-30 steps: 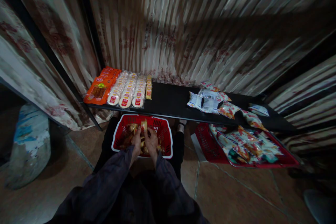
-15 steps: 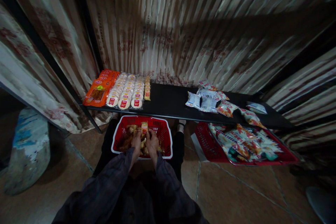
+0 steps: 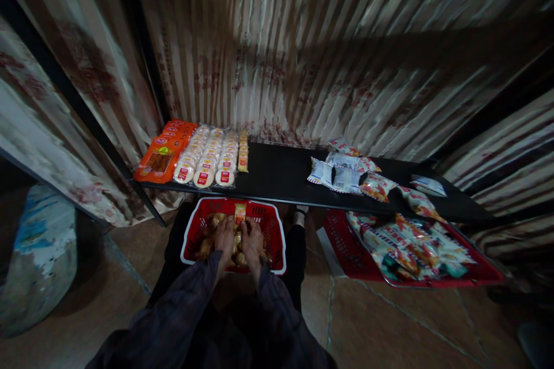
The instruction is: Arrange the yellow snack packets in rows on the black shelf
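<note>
A small yellow snack packet [image 3: 239, 212] with a red patch stands upright between my two hands, over the red basket [image 3: 189, 237] with its white rim. My left hand [image 3: 224, 237] pinches the packet's left side with its fingertips. On the other side, the fingers of my right hand [image 3: 253, 238] are closed at its lower right edge. Beneath them lie several more golden-wrapped packets [image 3: 208, 242], partly covered by my hands. A row of like yellow packets [image 3: 243, 153] lines the black shelf [image 3: 277, 170] just beyond the basket.
Left on the shelf are orange bags [image 3: 160, 153] and rows of round white wrapped snacks [image 3: 205, 161]. Loose white and red bags [image 3: 346, 170] lie to the right. Below them, a second red basket [image 3: 359, 251] holds similar bags. A striped curtain [image 3: 277, 57] hangs behind.
The view has tilted slightly, so the shelf and baskets sit a little lower. Both hands stay over the basket around the same yellow packet, which now shows more upright.
</note>
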`<state>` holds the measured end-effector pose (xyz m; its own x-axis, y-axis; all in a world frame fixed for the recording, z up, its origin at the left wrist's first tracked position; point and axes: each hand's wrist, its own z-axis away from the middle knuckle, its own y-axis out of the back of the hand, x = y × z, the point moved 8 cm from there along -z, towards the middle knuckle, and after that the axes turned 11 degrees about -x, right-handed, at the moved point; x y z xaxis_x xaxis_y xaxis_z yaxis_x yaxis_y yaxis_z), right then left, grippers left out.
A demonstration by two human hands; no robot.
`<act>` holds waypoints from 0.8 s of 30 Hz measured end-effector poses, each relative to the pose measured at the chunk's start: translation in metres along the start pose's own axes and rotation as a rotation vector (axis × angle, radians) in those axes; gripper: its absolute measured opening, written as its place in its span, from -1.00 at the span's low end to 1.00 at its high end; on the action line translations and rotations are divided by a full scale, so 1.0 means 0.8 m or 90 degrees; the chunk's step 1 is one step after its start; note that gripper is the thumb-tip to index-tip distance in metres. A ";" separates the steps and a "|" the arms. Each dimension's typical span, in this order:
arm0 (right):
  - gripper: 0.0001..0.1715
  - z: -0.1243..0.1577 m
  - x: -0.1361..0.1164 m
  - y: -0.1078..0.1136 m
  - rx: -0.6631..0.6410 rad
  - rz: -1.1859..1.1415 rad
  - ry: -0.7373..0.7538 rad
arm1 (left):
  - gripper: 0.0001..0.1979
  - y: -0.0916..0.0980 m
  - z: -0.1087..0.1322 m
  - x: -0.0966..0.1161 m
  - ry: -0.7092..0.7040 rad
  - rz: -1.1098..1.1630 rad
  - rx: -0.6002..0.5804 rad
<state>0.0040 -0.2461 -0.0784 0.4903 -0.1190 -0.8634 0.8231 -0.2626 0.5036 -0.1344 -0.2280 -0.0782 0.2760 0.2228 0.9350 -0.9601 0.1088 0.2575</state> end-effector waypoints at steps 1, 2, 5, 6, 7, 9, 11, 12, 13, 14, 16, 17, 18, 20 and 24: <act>-0.53 -0.002 -0.003 0.002 0.003 0.000 0.005 | -0.59 0.001 -0.001 0.003 0.010 0.002 0.003; -0.52 -0.004 -0.006 0.003 0.003 -0.004 0.009 | -0.59 0.003 -0.002 0.008 0.013 0.001 0.006; -0.52 -0.010 -0.014 0.006 -0.002 -0.030 0.017 | -0.61 0.010 -0.004 0.027 -0.018 -0.010 0.022; -0.52 -0.011 -0.016 0.007 -0.001 -0.035 0.016 | -0.62 0.011 -0.005 0.032 -0.028 -0.012 0.024; -0.53 -0.013 -0.017 0.008 0.002 -0.038 0.014 | -0.62 0.013 -0.006 0.036 -0.036 -0.012 0.027; -0.52 -0.017 -0.021 0.011 0.012 -0.043 0.015 | -0.63 0.013 -0.008 0.041 -0.044 -0.014 0.026; -0.50 -0.021 -0.025 0.015 0.024 -0.052 0.025 | -0.64 0.013 -0.009 0.045 -0.048 -0.016 0.030; -0.50 -0.023 -0.027 0.017 0.027 -0.057 0.030 | -0.65 0.013 -0.010 0.047 -0.051 -0.015 0.035; -0.50 -0.026 -0.028 0.018 0.029 -0.060 0.034 | -0.66 0.013 -0.011 0.048 -0.052 -0.012 0.042; -0.50 -0.029 -0.029 0.019 0.030 -0.062 0.036 | -0.67 0.013 -0.012 0.050 -0.053 -0.010 0.048; -0.50 -0.035 -0.030 0.021 0.029 -0.060 0.034 | -0.69 0.012 -0.015 0.056 -0.059 -0.009 0.057; -0.50 -0.038 -0.031 0.022 0.028 -0.057 0.032 | -0.69 0.011 -0.016 0.059 -0.061 -0.010 0.057; -0.49 -0.041 -0.032 0.024 0.026 -0.054 0.030 | -0.69 0.011 -0.018 0.062 -0.062 -0.011 0.056; -0.49 -0.047 -0.035 0.026 0.019 -0.047 0.030 | -0.69 0.010 -0.023 0.069 -0.068 -0.008 0.051; -0.51 -0.059 -0.047 0.032 0.011 -0.047 0.039 | -0.65 0.010 -0.029 0.086 -0.079 0.002 0.048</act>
<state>0.0199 -0.2032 -0.0314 0.4459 -0.0405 -0.8942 0.8527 -0.2845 0.4381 -0.1223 -0.1891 -0.0176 0.2699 0.1006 0.9576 -0.9629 0.0343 0.2678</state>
